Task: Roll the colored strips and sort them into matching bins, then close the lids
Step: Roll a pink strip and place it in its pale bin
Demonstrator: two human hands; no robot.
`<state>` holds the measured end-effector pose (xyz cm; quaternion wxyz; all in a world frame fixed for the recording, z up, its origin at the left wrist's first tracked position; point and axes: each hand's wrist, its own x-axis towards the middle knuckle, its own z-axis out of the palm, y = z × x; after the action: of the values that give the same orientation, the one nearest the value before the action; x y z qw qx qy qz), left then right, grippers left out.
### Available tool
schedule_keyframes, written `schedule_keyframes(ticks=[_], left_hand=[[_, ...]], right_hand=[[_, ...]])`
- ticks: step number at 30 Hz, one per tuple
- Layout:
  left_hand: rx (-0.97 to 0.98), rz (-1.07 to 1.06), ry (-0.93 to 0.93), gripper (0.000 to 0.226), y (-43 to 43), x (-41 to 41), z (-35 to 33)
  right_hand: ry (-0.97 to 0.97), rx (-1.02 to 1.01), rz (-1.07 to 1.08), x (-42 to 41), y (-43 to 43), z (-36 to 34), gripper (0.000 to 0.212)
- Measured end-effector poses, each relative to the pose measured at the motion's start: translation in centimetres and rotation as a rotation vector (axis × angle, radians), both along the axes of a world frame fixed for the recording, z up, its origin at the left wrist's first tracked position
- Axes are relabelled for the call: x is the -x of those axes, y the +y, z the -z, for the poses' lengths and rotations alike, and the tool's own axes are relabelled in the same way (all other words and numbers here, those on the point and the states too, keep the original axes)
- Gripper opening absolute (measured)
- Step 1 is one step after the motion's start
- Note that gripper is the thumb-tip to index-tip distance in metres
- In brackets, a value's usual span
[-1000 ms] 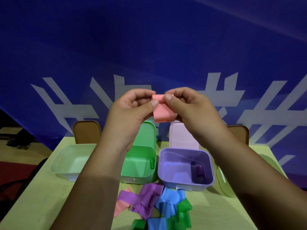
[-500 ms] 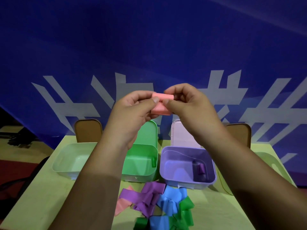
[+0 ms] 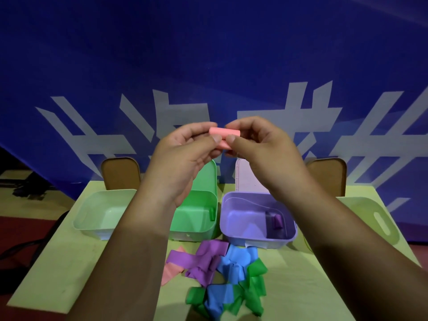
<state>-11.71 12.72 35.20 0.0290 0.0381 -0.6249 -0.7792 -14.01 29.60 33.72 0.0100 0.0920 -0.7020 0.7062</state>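
Note:
Both hands are raised above the bins and pinch a pink strip (image 3: 224, 135) rolled into a short tube. My left hand (image 3: 183, 156) holds its left end, my right hand (image 3: 261, 149) its right end. Below stand a pale mint bin (image 3: 92, 216), a green bin (image 3: 203, 218) with a green roll at its right wall, and a purple bin (image 3: 238, 218) holding a purple roll (image 3: 277, 222). A heap of loose strips (image 3: 222, 274) in purple, blue, green and pink lies on the table in front of the bins.
The bins' lids stand open behind them: brown (image 3: 120, 173), green (image 3: 208, 174), pale pink (image 3: 247, 177) and another brown (image 3: 327, 174). A yellow-green bin (image 3: 375, 218) sits at the right, partly behind my right arm. The yellow table (image 3: 58, 269) ends at a blue banner.
The hanging tail of the pink strip has been wound up, so the flat flap is now a tight roll. Both hands stayed raised together.

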Motion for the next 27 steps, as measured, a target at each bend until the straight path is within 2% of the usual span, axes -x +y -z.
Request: schedule_keyframes(ticks=[7, 13, 19, 22, 27], left_hand=[[-0.004, -0.014, -0.029, 0.026, 1.4, -0.3, 1.9], [-0.213, -0.004, -0.08, 0.032, 3.4, 0.0, 3.4], [-0.298, 0.065, -0.125, 0.03, 6.1, -0.3, 4.9], [-0.273, 0.025, -0.149, 0.025, 7.5, -0.6, 5.5], [-0.106, -0.007, -0.166, 0.022, 8.7, -0.8, 7.1]], right_hand=[[-0.063, 0.048, -0.012, -1.2, 1.6, 1.5, 0.009], [-0.061, -0.003, 0.019, -2.0, 3.2, 1.9, 0.015], [-0.078, -0.077, 0.065, -2.1, 5.3, 3.3, 0.025], [-0.103, -0.14, 0.071, -2.2, 6.3, 4.3, 0.03], [-0.123, -0.244, 0.071, -2.6, 7.5, 5.7, 0.025]])
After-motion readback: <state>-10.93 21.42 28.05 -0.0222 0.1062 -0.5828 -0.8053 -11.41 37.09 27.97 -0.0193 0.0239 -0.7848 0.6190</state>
